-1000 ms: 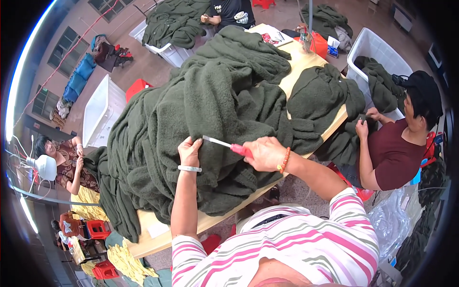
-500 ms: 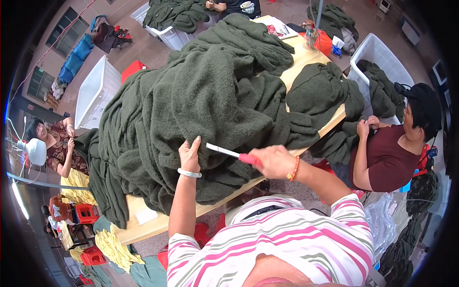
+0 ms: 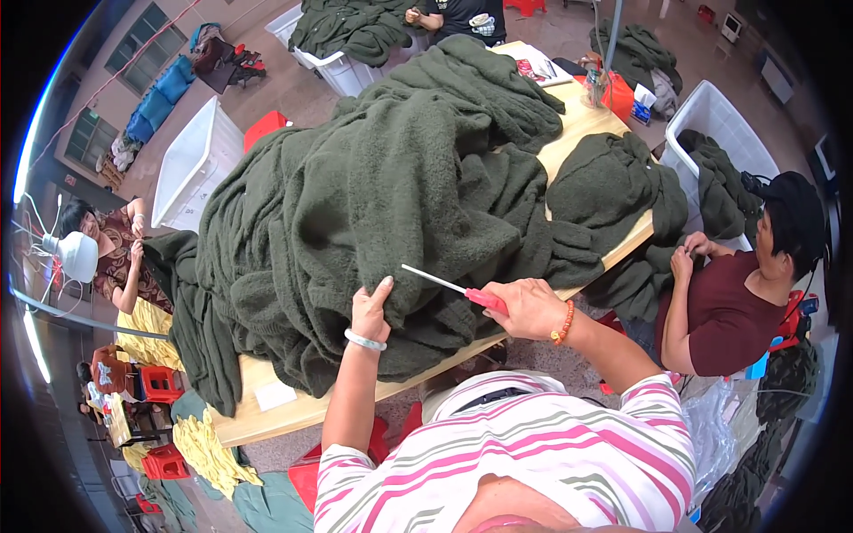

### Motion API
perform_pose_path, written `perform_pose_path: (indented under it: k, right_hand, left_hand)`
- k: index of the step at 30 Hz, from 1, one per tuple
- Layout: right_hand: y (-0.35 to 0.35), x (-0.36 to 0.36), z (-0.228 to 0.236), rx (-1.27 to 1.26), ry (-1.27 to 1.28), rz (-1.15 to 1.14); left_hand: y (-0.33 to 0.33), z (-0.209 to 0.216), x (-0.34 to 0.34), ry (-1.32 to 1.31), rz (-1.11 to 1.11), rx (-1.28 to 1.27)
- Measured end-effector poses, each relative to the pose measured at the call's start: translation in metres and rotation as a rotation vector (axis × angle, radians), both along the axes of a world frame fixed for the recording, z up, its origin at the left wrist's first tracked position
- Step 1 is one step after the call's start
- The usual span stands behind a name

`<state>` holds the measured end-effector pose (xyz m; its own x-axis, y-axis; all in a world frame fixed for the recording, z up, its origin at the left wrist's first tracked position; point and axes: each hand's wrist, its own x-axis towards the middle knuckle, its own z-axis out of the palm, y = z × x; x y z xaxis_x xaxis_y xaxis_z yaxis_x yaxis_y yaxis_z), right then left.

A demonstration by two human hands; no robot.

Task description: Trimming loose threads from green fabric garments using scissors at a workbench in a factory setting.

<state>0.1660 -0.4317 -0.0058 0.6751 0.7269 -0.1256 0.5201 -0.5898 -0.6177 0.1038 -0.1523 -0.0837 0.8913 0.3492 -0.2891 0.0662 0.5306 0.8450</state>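
A big heap of dark green fleecy garments covers most of the wooden table in front of me. My left hand, with a pale bangle at the wrist, grips the near edge of the cloth, its thumb up; some fingers are hidden in the folds. My right hand, wearing an orange bead bracelet, is closed round the red-handled tool. Its long thin metal blade points left over the cloth, close to my left thumb. Whether it is scissors or a knife is unclear.
A person at the right and another at the left handle green garments. White bins stand beyond the table. A smaller green pile lies on the table's right. Red stools and yellow cloth are at lower left.
The whole view has shifted slightly, with the scene lower and to the right. My right hand has turned the tool, so its blade now looks thinner. My left hand keeps to the cloth's edge.
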Motion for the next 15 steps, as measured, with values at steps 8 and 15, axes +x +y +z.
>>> perform_pose_path:
  k: [8, 15]
  right_hand:
    - [-0.004, -0.004, 0.003, -0.045, -0.002, 0.095]
    - [0.012, 0.019, 0.007, 0.1, -0.071, 0.003]
  left_hand:
    - [0.019, 0.012, 0.015, -0.075, 0.001, 0.155]
    - [0.055, 0.015, 0.075, -0.112, 0.101, 0.351]
